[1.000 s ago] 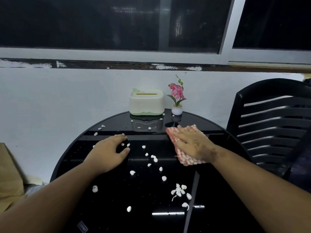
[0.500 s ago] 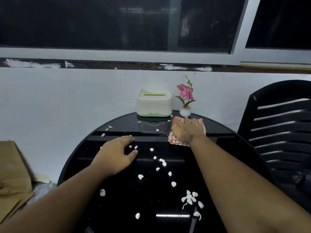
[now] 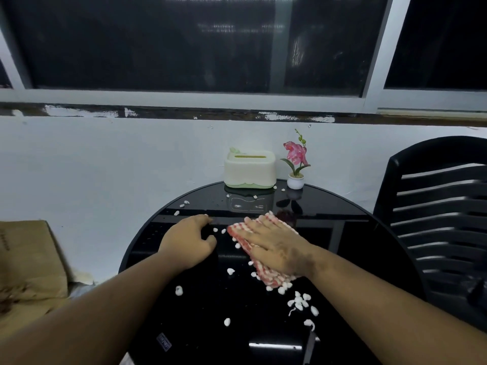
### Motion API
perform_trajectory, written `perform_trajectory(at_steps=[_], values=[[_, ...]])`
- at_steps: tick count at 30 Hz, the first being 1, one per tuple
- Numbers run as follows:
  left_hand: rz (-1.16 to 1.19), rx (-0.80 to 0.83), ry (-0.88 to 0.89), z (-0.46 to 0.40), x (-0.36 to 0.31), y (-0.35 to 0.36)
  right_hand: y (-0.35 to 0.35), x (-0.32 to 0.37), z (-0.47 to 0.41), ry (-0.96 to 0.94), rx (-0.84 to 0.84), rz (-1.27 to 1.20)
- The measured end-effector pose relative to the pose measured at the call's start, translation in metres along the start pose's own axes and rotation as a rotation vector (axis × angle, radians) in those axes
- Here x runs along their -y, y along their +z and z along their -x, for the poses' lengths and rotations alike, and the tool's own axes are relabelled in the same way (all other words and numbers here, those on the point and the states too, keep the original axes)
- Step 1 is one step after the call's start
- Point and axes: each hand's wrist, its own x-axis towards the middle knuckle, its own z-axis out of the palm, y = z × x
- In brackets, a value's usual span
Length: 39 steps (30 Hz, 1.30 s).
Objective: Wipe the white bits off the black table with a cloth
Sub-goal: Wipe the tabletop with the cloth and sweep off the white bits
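Note:
A round glossy black table (image 3: pixel 350 233) carries several small white bits (image 3: pixel 299 302), scattered across its middle and bunched near the cloth's front edge. My right hand (image 3: pixel 274 248) lies flat, fingers spread, pressing a red-and-white checked cloth (image 3: pixel 266 272) onto the table centre. Most of the cloth is hidden under the hand. My left hand (image 3: pixel 191 241) rests on the table just left of the cloth, fingers curled loosely and holding nothing. A few white bits (image 3: pixel 218 230) lie between the two hands.
A cream and green tissue box (image 3: pixel 249 169) and a small potted pink flower (image 3: pixel 295 164) stand at the table's far edge by the white wall. A black plastic chair (image 3: pixel 437 212) is on the right. Brown cardboard (image 3: pixel 29 262) lies on the left.
My right hand has dragged the cloth from the far side near the flower pot back toward me and leftward, pushing white bits ahead of it. The left hand has stayed in place.

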Motion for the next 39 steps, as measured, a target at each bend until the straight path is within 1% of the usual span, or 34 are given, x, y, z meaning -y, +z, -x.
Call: perform_trajectory(at_steps=[2, 5, 9, 12, 16, 18, 20, 24, 27, 30, 33, 37, 39], values=[[-0.068, 0.053, 0.015, 0.000, 0.004, -0.003, -0.005, -0.004, 0.013, -0.004, 0.001, -0.048], [-0.122, 0.087, 0.062, 0.000, 0.013, 0.001, -0.007, -0.030, 0.015, 0.084, -0.009, -0.089], [-0.118, 0.017, 0.101, 0.000, 0.018, 0.009, -0.009, -0.080, -0.001, 0.308, -0.084, 0.029], [-0.118, -0.015, 0.114, -0.001, 0.019, 0.011, -0.013, -0.103, -0.017, 0.503, -0.070, 0.070], [-0.113, -0.029, 0.114, -0.001, 0.020, 0.012, -0.015, -0.099, -0.051, 0.703, -0.079, 0.024], [-0.110, -0.027, 0.110, -0.001, 0.020, 0.010, -0.015, -0.086, -0.069, 0.736, -0.058, -0.016], [-0.112, -0.022, 0.111, -0.001, 0.018, 0.008, -0.014, -0.068, -0.082, 0.670, -0.049, -0.014], [-0.119, -0.015, 0.095, 0.000, 0.017, 0.007, -0.007, -0.034, -0.090, 0.396, -0.028, 0.025], [-0.103, -0.010, 0.078, 0.003, 0.013, 0.002, -0.004, -0.017, -0.074, 0.211, 0.008, 0.011], [-0.041, -0.034, 0.056, 0.009, 0.009, -0.005, -0.002, 0.001, -0.051, 0.069, 0.003, 0.061], [0.028, -0.053, 0.029, 0.012, 0.012, -0.013, 0.002, 0.011, -0.034, -0.002, 0.010, 0.056], [-0.069, 0.008, -0.007, 0.015, 0.033, -0.022, -0.005, 0.011, -0.014, -0.037, 0.024, -0.026], [-0.093, 0.039, -0.014, 0.019, 0.044, -0.022, -0.010, 0.002, -0.013, -0.004, 0.013, -0.048]])
